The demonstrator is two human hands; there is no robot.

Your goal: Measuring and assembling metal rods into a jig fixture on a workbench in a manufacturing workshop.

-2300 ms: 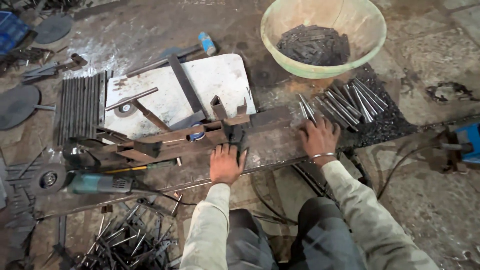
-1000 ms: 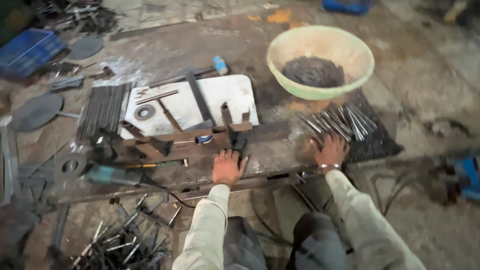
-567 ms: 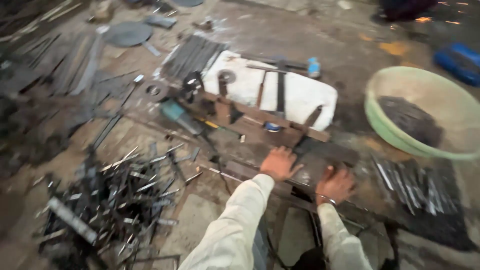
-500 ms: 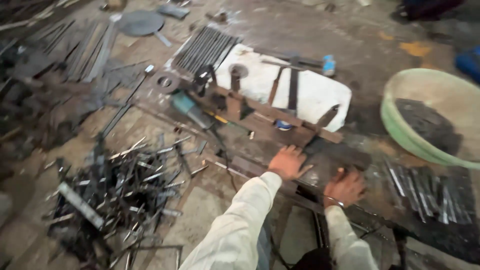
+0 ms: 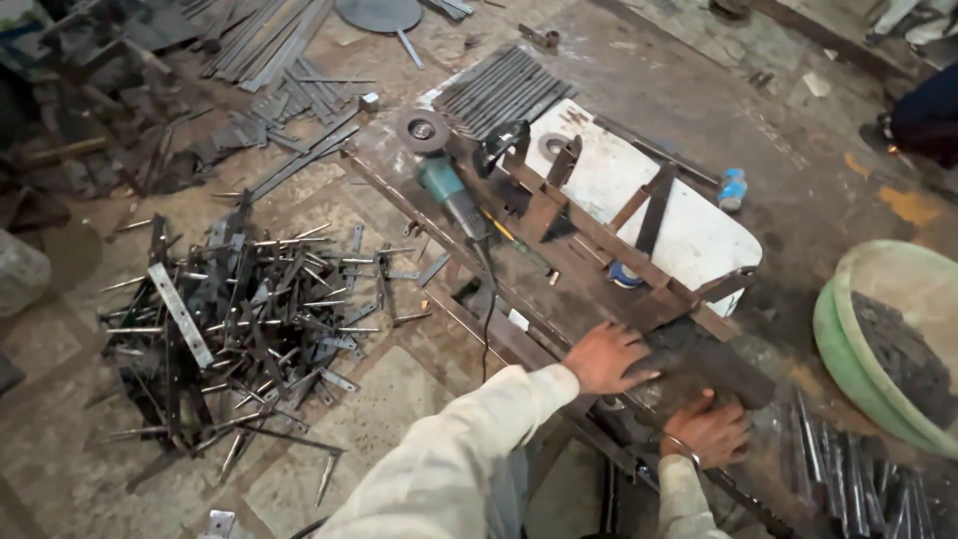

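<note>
Both hands rest on a dark flat steel plate (image 5: 704,364) at the near end of the worktop (image 5: 559,289). The left hand (image 5: 607,357) lies open on its left edge; the right hand (image 5: 711,429) curls over its near edge. The plate looks heavy, stiff and rough, so the edges probably give the best hold.

We see an angle grinder (image 5: 451,195) up-left of the hands, a heap of welded spikes (image 5: 239,319) far left, a green basin (image 5: 883,349) right.
</note>
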